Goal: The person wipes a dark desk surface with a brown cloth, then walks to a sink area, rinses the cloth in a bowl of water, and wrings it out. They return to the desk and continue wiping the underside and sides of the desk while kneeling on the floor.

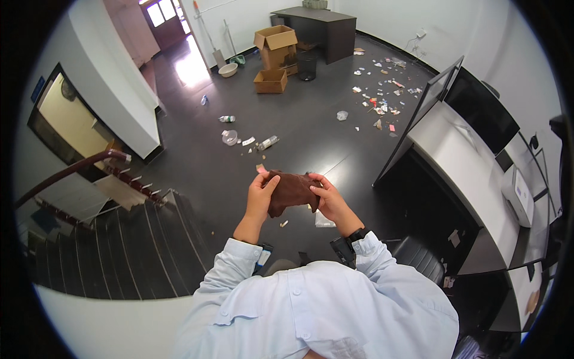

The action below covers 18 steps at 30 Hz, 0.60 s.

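Observation:
A dark brown piece of cloth or soft leather (292,192) is stretched between my two hands, its lower edge uneven. On its left edge my left hand (260,195) grips it with the thumb on top. My right hand (331,201) pinches the right edge, also thumb uppermost. Below them, on the dark floor, a clear plastic sheet or bag (323,221) shows partly behind the right hand. Just beyond the left hand a small pink scrap (261,168) lies on the floor. What the cloth covers is hidden.
Plastic bottles (268,143) and a clear tub (229,137) lie ahead. Scattered paper litter (381,107) spreads right. Cardboard boxes (271,82) and a black bin (307,67) stand farther off. Stairs (121,251) descend at left; a white desk (466,166) borders the right.

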Available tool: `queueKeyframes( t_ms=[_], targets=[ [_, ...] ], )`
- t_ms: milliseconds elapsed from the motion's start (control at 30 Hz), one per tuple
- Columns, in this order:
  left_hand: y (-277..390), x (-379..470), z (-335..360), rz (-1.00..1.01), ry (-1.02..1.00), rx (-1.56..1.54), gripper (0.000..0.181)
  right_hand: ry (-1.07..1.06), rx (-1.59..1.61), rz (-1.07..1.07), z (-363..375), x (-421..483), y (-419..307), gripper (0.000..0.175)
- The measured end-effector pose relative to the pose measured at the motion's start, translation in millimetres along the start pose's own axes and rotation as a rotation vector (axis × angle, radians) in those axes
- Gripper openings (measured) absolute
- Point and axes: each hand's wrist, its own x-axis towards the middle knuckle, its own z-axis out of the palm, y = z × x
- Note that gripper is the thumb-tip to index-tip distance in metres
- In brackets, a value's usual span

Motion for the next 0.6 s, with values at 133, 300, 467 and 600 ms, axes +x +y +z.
queueKeyframes(
  t_ms=[133,300,467,600],
  targets=[
    [2.6,110.3,-5.3,-0.016,-0.007,-0.014,0.015,-0.012,-0.083,-0.138,-12.2,95.9,-50.4,0.03],
    [-28.8,259.0,-14.6,-0.009,-0.078,-0.256,0.013,0.0,-0.12,-0.148,-44.8,224.7,-102.1,0.017],
    [-30.5,413.4,7.0,0.065,-0.049,-0.09,0.017,0.238,-0.354,-0.152,-53.4,330.1,-162.9,0.032],
    [-36.1,508.1,41.9,0.104,-0.147,-0.08,0.016,0.308,-0.906,-0.148,-77.5,385.5,-212.7,0.048]
  ],
)
